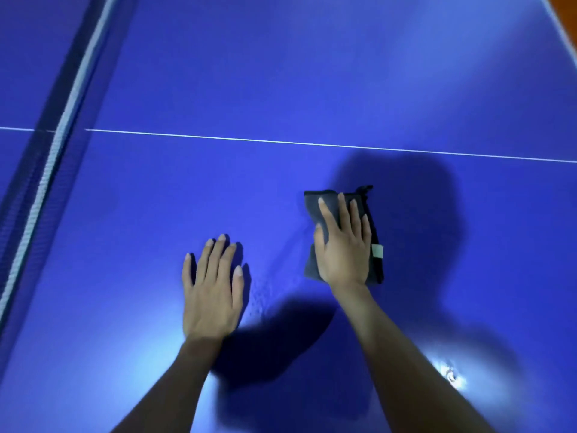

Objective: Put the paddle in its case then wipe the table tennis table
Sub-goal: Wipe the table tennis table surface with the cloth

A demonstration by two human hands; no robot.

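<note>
With neither paddle nor case in view, I judge the wiping step in hand: my right hand (342, 245) presses flat on the dark cloth (315, 207) on the blue bench (312, 73), my left hand (212, 289) spread bare beside it, and next comes a sweep toward the net (59, 135), whose far part is cut off.

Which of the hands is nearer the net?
Left. The left hand lies flat on the table, closer to the net; the right hand presses the cloth farther away.

A dark-blue mesh net with a white corded top band (64, 126) runs diagonally, well left of the left hand's fingers (218, 254). A sliver of orange-brown floor (565, 10) shows far beyond the right hand's fingers (343, 210), up and to the right.
</note>
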